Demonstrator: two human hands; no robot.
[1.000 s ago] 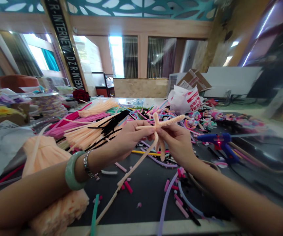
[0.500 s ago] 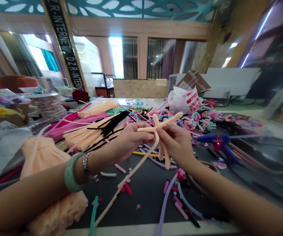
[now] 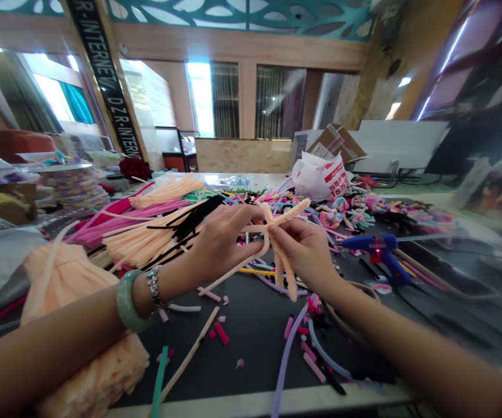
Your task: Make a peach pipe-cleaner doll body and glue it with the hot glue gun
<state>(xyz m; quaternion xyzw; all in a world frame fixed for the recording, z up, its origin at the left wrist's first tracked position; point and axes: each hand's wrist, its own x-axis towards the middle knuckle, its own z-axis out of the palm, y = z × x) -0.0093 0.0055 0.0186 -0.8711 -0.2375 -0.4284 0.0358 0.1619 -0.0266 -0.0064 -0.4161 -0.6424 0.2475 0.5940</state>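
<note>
Left hand and right hand pinch a peach pipe-cleaner figure between fingers; a blue glue gun lies just right. The figure's trailing strand now bends toward the left wrist, unlike earlier.

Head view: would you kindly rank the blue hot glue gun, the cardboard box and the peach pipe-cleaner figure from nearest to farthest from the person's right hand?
1. Peach pipe-cleaner figure: held in the right hand, at centre.
2. Blue hot glue gun: lying to that hand's right.
3. Cardboard box: far back, ahead of the hand.
</note>
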